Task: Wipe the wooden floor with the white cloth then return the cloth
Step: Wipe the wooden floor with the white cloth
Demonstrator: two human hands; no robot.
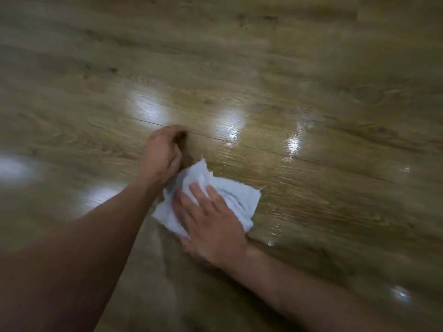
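Pressing the crumpled white cloth (239,198) flat on the wooden floor (323,87), the right hand (212,220) has its grip spread — the left hand (161,153) curls beside it, hold unclear — so sweep with even pressure.

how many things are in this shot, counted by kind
bare hands: 2 (left hand, right hand)
crumpled white cloth: 1
glossy brown wooden plank floor: 1
total: 4

The right hand (213,224) hides part of the white cloth (239,200).
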